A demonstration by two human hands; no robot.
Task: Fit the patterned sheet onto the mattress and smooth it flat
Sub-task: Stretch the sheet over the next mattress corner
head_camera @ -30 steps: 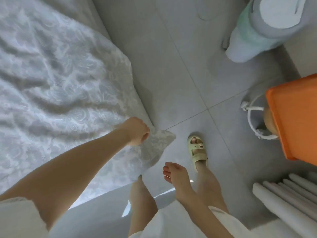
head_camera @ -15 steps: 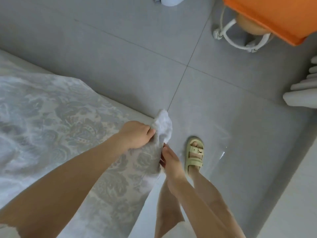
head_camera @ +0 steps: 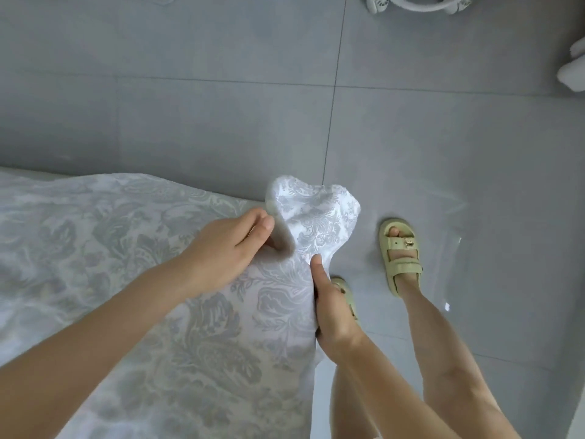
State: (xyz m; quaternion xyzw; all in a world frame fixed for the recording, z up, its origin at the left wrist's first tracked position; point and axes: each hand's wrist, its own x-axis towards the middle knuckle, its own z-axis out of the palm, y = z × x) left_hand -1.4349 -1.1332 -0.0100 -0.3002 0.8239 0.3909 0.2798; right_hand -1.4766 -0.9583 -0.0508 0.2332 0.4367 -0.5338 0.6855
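Left hand (head_camera: 228, 248): arm stretched in from lower left, fingers (head_camera: 259, 226) curled, pinching a fold of the patterned sheet (head_camera: 142, 280) at its corner (head_camera: 316, 213) between thumb and fingertips. Right hand (head_camera: 334, 312): just below and right of it, thumb pointing up along the sheet's edge, the other fingers wrapped behind the cloth, gripping it. The corner stands up between and above both hands, out over the tiled floor (head_camera: 221, 106). Rest of the sheet spreads left and down, rumpled. Pale green sandal (head_camera: 400, 255) on a foot just right of the corner.
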